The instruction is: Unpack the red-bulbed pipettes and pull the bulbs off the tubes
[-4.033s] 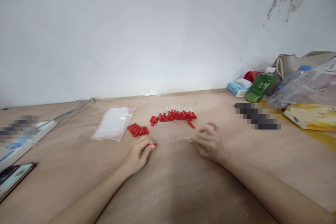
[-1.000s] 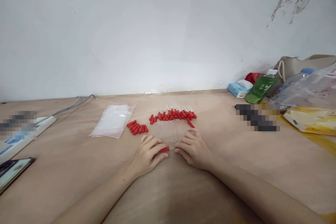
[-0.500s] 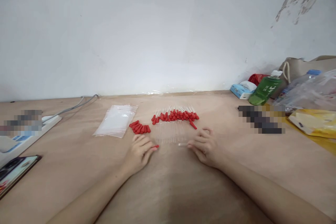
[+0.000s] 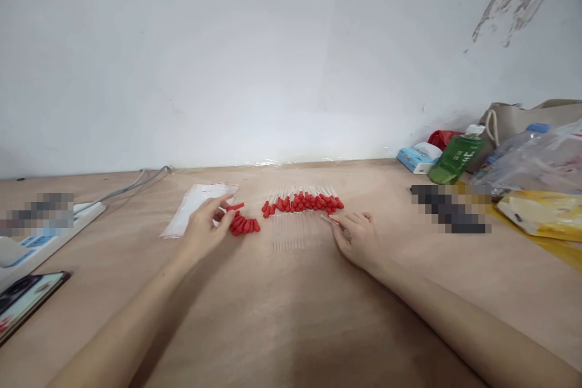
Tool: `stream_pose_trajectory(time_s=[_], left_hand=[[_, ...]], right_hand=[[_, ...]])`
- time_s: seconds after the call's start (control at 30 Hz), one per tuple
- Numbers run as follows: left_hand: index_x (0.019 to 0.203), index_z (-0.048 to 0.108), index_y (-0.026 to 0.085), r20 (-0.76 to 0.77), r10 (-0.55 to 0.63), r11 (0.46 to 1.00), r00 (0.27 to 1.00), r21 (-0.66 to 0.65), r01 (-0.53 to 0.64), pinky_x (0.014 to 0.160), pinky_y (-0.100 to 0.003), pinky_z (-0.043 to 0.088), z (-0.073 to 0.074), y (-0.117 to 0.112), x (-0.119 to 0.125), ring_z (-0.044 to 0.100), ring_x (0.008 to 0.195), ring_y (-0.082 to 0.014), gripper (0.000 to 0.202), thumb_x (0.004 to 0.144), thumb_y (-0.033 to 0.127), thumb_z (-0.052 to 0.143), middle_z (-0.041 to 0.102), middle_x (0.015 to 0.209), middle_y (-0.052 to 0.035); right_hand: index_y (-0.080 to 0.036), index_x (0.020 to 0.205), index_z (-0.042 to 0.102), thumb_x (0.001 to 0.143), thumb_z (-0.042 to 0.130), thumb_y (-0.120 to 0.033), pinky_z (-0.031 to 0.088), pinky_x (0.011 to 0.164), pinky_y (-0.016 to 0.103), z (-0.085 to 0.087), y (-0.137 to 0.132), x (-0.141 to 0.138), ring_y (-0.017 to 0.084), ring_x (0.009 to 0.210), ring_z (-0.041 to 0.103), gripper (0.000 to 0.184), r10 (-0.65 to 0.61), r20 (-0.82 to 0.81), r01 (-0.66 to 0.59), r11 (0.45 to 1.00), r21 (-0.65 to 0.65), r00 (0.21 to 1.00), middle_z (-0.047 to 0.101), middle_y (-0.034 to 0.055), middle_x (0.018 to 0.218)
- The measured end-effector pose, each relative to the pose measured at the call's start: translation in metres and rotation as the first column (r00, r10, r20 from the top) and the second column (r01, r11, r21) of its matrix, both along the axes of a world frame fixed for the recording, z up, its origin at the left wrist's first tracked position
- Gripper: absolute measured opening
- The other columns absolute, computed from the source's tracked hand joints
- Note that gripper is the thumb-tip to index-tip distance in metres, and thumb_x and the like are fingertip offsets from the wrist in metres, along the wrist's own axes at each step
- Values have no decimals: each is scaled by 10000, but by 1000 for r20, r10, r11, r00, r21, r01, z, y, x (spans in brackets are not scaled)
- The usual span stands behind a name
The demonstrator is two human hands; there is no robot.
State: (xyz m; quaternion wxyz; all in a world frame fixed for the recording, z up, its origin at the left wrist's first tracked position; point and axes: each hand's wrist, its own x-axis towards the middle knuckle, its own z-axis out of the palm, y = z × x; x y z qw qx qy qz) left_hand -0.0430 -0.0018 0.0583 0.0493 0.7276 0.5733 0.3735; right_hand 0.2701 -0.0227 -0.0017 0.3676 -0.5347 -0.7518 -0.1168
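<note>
My left hand (image 4: 207,221) pinches a red rubber bulb (image 4: 235,207) between thumb and forefinger. Just below it lies a small pile of loose red bulbs (image 4: 245,225). At the centre, clear glass dropper tubes (image 4: 294,233) lie side by side in a row. Behind them are many droppers with red bulbs fitted (image 4: 304,200), their pale tips toward the wall. My right hand (image 4: 359,236) has its fingers closed on a thin glass tube (image 4: 328,219) at the right end of the row. A bit of red shows by those fingertips; whether it touches the tube I cannot tell.
Flat clear plastic bags (image 4: 184,209) lie behind my left hand. Farther left are a white power strip (image 4: 86,218) and a phone (image 4: 34,300). A green bottle (image 4: 457,157), a tissue pack (image 4: 416,159) and plastic bags (image 4: 536,163) stand at the right.
My left hand has moved left and away from me to the loose bulbs. My right hand has moved slightly forward with the glass tube, to the row's right end.
</note>
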Motion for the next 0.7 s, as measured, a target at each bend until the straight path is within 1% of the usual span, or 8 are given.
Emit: stream_pose_trajectory(time_s=[0.1, 0.17, 0.23, 0.3, 0.43, 0.5, 0.6, 0.7], left_hand=[[1059, 510, 219, -8, 44, 992, 999, -117, -45, 593, -245, 439, 19, 18, -13, 549, 627, -122, 373, 730, 394, 518, 585, 839, 0], [981, 527, 214, -24, 65, 989, 998, -129, -67, 591, -240, 431, 22, 24, -16, 544, 615, -118, 345, 703, 419, 538, 597, 842, 2], [897, 542, 211, -53, 68, 988, 996, -135, -75, 587, -240, 425, 19, 27, -15, 539, 603, -117, 306, 694, 439, 538, 612, 855, 1], [826, 550, 210, -91, 54, 984, 994, -165, -69, 576, -241, 417, 11, 27, -14, 537, 590, -121, 278, 693, 453, 528, 626, 839, 2], [774, 554, 209, -132, 9, 967, 991, -250, -42, 563, -244, 409, -1, 27, -15, 548, 597, -135, 278, 673, 468, 537, 637, 785, 9], [770, 560, 209, -141, -15, 957, 990, -290, -26, 571, -249, 412, -3, 28, -16, 547, 594, -135, 286, 661, 473, 548, 638, 784, 10], [786, 575, 208, -159, -26, 948, 987, -318, -27, 570, -255, 410, 0, 27, -17, 532, 582, -133, 306, 656, 484, 553, 636, 809, 4], [785, 585, 211, -192, 11, 960, 981, -271, -64, 575, -263, 405, 4, 24, -15, 522, 614, -145, 316, 676, 502, 530, 621, 825, -3]], right_hand=[[-229, 841, 640, 806, 448, -200, 245, 782, 311, 2, 12, -6, 152, 774, 577, 197, -80, -23, 79, 996, -32, 997, 672, 14, 824], [-227, 832, 640, 794, 456, -202, 248, 772, 315, 2, 16, -12, 158, 770, 580, 190, -120, -43, 116, 991, -68, 992, 675, 13, 819], [-227, 834, 640, 792, 451, -205, 251, 770, 317, -1, 18, -16, 163, 776, 578, 195, -136, -50, 131, 987, -90, 990, 675, 15, 813], [-223, 835, 640, 794, 447, -212, 254, 768, 318, -4, 17, -19, 165, 781, 572, 197, -130, -32, 127, 987, -96, 991, 672, 21, 801], [-212, 881, 634, 813, 444, -239, 256, 764, 321, -8, 14, -21, 171, 796, 554, 203, -90, 19, 92, 991, -96, 996, 664, 39, 793], [-212, 902, 627, 821, 450, -268, 249, 783, 331, -10, 14, -22, 177, 810, 543, 202, -67, 41, 71, 993, -92, 997, 657, 41, 796], [-209, 890, 623, 829, 457, -324, 235, 804, 346, -10, 13, -23, 182, 822, 529, 211, -42, 80, 50, 994, -98, 996, 644, 39, 795], [-205, 846, 626, 839, 443, -377, 230, 805, 349, -9, 12, -23, 177, 810, 522, 251, -19, 97, 28, 995, -100, 995, 635, 40, 780]])
